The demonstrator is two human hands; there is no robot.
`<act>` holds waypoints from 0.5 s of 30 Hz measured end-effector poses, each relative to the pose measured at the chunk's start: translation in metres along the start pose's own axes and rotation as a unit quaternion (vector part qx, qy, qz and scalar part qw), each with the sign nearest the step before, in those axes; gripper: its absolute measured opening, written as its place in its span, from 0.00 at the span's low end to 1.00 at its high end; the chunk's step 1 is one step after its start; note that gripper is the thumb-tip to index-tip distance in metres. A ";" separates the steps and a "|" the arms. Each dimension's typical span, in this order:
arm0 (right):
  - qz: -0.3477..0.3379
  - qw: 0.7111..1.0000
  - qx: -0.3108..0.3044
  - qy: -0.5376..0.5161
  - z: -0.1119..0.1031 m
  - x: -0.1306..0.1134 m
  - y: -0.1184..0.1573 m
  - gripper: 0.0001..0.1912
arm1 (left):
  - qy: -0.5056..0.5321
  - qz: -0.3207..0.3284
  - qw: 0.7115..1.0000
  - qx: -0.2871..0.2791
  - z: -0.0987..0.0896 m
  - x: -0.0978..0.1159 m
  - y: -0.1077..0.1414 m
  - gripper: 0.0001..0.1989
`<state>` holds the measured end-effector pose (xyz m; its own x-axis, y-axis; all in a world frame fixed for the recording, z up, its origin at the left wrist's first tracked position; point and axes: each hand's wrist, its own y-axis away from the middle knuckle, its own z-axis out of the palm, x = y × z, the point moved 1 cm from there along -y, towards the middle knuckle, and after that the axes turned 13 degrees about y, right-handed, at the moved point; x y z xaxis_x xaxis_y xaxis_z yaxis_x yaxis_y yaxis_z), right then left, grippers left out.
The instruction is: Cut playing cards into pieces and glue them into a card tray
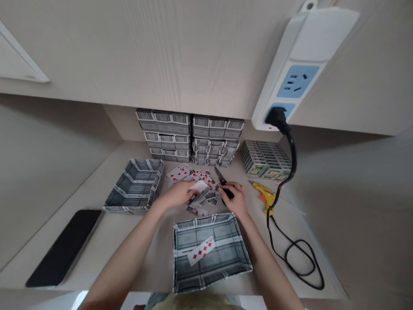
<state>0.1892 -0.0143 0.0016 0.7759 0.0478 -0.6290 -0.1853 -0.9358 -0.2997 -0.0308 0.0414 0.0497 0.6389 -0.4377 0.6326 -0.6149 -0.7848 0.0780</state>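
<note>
Left hand (182,192) grips a few cards (200,186), fingers closed on them, over the loose pile (201,175) mid-tabletop (112,232). Right hand (235,198) is at the scissors (220,175), fingers bent (can't tell if gripping). Front tray (222,254) sits between the forearms, diamond card (201,251) inside. Left tray (135,185) is near the phone (64,247); glue gun (267,196) lies right, stacked boxes (167,128) behind.
</note>
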 end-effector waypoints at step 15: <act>0.177 0.782 -0.392 -0.451 0.025 -0.026 -0.010 0.15 | -0.145 0.062 0.987 -0.023 0.011 0.023 -0.005 0.15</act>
<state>0.1560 0.0021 0.0027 -0.0473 -0.3674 -0.9289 0.4088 -0.8556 0.3176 -0.0073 0.0302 0.0553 0.6592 -0.6413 0.3927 -0.7124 -0.6998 0.0532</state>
